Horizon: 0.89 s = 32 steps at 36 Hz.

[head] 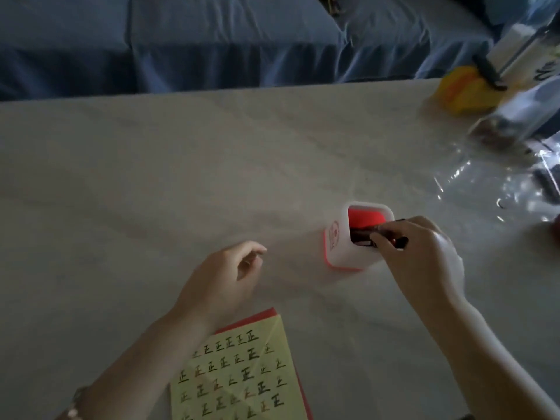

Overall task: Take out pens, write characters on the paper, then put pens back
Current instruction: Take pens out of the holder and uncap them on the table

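A white pen holder with a red inside and red base stands right of the table's middle. My right hand is at its right rim, fingers closed on a dark pen whose one end pokes into the holder's mouth. My left hand hovers over the table left of the holder, fingers loosely curled and holding nothing. A yellow paper covered with several rows of written characters lies near the front edge on a red sheet, partly under my left forearm.
The pale marble table stretches far and left. Clear plastic bags, a yellow object and a clear bottle-like thing crowd the far right. Beyond the far edge is a blue sofa.
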Each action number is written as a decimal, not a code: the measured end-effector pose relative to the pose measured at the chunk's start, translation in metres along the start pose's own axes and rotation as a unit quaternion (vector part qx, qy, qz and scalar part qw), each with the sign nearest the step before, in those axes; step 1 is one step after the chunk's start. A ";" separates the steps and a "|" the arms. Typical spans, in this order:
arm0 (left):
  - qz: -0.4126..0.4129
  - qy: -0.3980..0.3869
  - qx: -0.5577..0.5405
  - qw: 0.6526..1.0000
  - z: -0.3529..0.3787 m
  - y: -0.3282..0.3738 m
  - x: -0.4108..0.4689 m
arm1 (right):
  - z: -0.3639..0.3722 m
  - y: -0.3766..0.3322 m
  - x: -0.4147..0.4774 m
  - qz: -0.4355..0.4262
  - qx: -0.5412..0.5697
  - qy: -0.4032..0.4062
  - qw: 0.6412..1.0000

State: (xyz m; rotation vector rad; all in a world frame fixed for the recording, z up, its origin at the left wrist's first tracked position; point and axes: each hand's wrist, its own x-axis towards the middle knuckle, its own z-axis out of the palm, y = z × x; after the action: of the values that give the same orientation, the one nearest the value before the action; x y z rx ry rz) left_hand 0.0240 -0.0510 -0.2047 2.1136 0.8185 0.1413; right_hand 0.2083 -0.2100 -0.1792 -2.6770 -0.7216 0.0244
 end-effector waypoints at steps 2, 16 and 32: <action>0.014 0.006 -0.009 1.000 0.009 0.000 0.003 | 0.001 0.000 -0.002 -0.015 0.008 0.023 1.000; 0.220 0.135 -0.019 0.966 0.044 0.016 -0.038 | -0.019 -0.031 -0.078 -0.252 0.413 0.125 0.866; 0.146 0.066 0.024 0.987 0.011 -0.029 -0.140 | 0.033 -0.087 -0.166 -0.032 0.522 -0.275 0.806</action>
State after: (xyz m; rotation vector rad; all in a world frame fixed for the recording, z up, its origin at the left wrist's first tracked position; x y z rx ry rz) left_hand -0.0957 -0.1298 -0.2078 2.2791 0.5876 0.4238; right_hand 0.0184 -0.2097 -0.1916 -1.5448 -0.6620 0.9287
